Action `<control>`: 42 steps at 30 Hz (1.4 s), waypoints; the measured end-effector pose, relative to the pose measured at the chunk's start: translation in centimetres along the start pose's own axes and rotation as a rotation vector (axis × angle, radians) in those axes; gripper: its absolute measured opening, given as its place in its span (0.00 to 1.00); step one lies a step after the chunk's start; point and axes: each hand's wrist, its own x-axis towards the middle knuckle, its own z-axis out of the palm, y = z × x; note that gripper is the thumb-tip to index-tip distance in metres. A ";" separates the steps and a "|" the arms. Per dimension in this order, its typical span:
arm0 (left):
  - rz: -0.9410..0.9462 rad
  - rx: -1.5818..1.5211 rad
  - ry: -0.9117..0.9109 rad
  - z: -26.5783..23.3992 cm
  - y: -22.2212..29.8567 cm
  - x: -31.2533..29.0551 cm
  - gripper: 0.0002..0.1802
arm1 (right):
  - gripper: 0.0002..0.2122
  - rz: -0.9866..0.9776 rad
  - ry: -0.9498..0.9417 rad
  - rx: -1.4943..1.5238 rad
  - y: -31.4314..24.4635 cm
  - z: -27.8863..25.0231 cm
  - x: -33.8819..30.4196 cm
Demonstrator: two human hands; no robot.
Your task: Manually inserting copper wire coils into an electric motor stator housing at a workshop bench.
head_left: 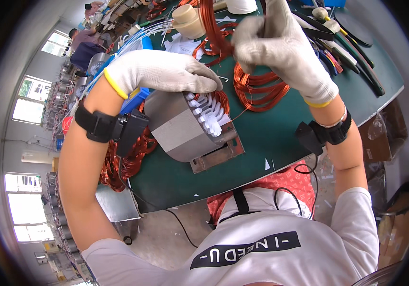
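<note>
A grey metal motor stator (pixel 178 126) rests on a rusty metal base plate (pixel 218 155) on the green table. White insulating strips (pixel 207 114) stick out of the slots at its open end, with copper winding (pixel 221 101) inside. My left hand (pixel 171 71), in a pale knitted glove, lies over the stator's top, its fingers stretched to the open end beside the winding. Raised beyond the stator, my right hand (pixel 280 52), gloved too, is closed at the side of an upright bundle of copper wire (pixel 211 24). Its fingers are slightly blurred and partly hide one another.
Loose copper coils (pixel 261 90) lie right of the stator; more coils (pixel 130 162) hang at the table's left edge. Pliers, hammers and other hand tools (pixel 350 52) crowd the far right. A cream plastic pot (pixel 187 21) stands at the back. A cardboard box (pixel 376 138) sits beyond the right edge.
</note>
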 end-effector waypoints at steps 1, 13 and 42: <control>0.261 0.192 0.046 -0.1 -1.0 0.4 0.23 | 0.35 -0.050 -0.141 0.010 0.2 -0.3 -0.5; 0.017 -0.203 0.917 5.7 1.3 -6.5 0.24 | 0.40 0.227 -0.160 -0.613 4.6 -0.8 -3.2; -0.312 -0.386 1.004 25.5 -4.5 -12.7 0.32 | 0.41 -0.090 0.153 -0.677 9.2 4.6 -6.0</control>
